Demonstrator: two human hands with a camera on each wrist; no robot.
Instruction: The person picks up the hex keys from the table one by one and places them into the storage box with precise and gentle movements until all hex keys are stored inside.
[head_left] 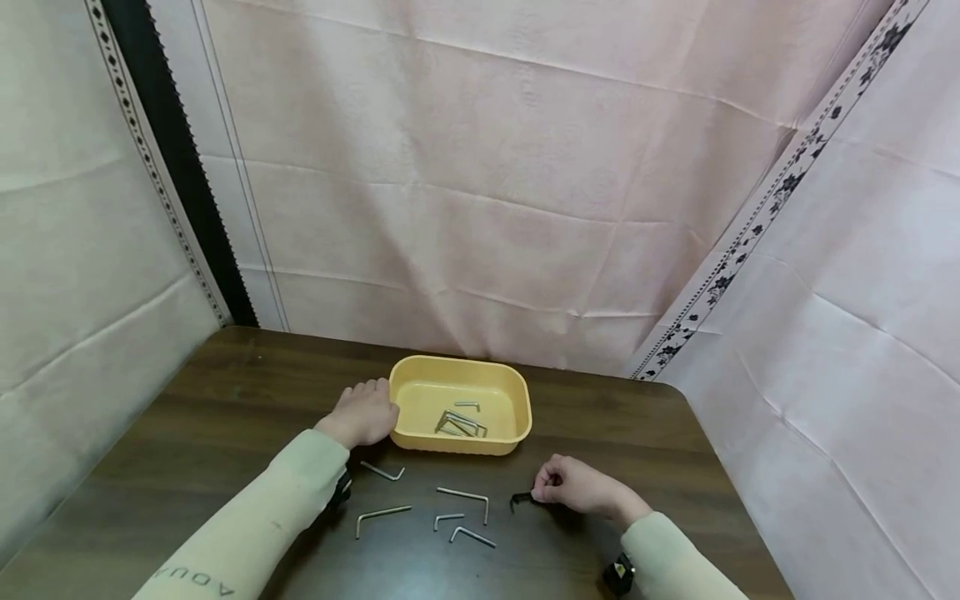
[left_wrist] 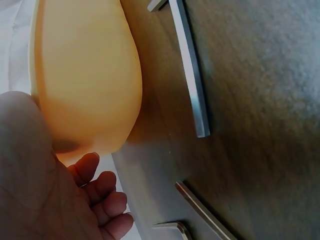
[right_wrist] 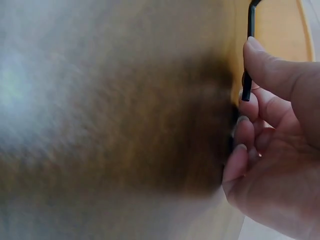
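Note:
My right hand (head_left: 581, 486) pinches a black hex key (right_wrist: 251, 25) between thumb and fingers, low over the table to the right of the loose keys. Its short bent end sticks out to the left in the head view. At the back, my left hand (head_left: 363, 412) grips the left end of a yellow plastic bin (head_left: 453, 446); in the left wrist view its curled fingers (left_wrist: 112, 205) lie by the bin's end. Several silver hex keys (head_left: 461, 423) lie inside the bin. More are scattered before it, among them a long key (head_left: 463, 494) and a short key (head_left: 448, 517).
The dark wooden table (head_left: 285, 375) has its back edge just behind the bin. Pale cloth curtains (head_left: 480, 183) hang behind it and on both sides. A brassy-looking hex key (head_left: 384, 511) and another key (head_left: 382, 472) lie near my left forearm.

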